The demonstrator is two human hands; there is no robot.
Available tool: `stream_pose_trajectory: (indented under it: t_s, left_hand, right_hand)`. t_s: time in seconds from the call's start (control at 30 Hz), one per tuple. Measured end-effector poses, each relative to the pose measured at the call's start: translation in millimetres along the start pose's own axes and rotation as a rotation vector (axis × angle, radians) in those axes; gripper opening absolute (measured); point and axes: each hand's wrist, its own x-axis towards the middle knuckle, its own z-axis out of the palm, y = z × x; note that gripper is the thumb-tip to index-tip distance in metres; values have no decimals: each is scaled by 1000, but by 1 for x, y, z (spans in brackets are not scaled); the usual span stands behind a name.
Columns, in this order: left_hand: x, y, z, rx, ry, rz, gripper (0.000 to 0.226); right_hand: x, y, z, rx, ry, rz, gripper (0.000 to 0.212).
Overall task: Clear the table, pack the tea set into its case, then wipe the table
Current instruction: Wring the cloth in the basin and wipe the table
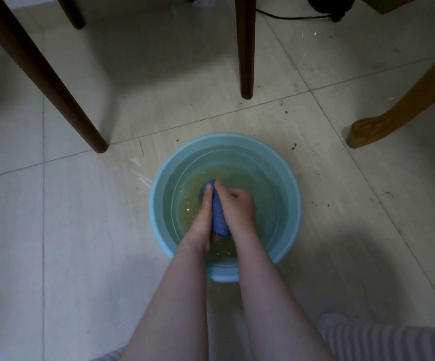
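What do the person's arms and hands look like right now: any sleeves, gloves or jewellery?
Both forearms are bare down to the bottom of the frame, with no sleeves, gloves, watch or bands showing. The left hand and right hand carry no rings that I can make out in the dim light. Pale striped fabric at the bottom edge looks like the person's clothing.

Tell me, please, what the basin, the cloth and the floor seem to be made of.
The basin: light blue, likely plastic, smooth with moulded rings. The cloth: blue, nubby pile, probably terry or microfibre. The floor: pale glossy tiles with grout lines, probably ceramic.
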Motion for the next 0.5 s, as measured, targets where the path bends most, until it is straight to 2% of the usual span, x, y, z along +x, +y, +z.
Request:
stream_pose_trajectory:
  t_s: [0.07, 0.1, 0.13, 0.17, 0.23, 0.3, 0.4, 0.5]
  left_hand:
    - [-3, 1, -4, 82, -120, -52, 44]
    - [-2, 2, -7, 138, -157, -62, 33]
    - [-1, 4, -10, 191, -188, -67, 21]
    - [-1, 5, -13, 252, -218, -76, 23]
    - [-2, 9, -17, 391, -290, -117, 44]
    - [-5, 14, -16, 432, -362, -148, 49]
    - [-12, 28, -10, 467, -428, -198, 31]
    - [-19, 45, -2, 774, -468, -282, 15]
  right_hand:
    - [2, -8, -8, -311, 151, -118, 45]
    - [6, -10, -12, -345, 191, -114, 43]
    - [13, -9, -14, -313, 163, -58, 43]
    - [17, -10, -16, -216, 67, 41, 45]
    - [21, -12, -16, 75, -163, 288, 48]
    - [23, -11, -17, 271, -211, 379, 31]
    - [22, -15, -19, 362, -161, 277, 17]
    - [15, -16, -19, 463, -185, 118, 21]
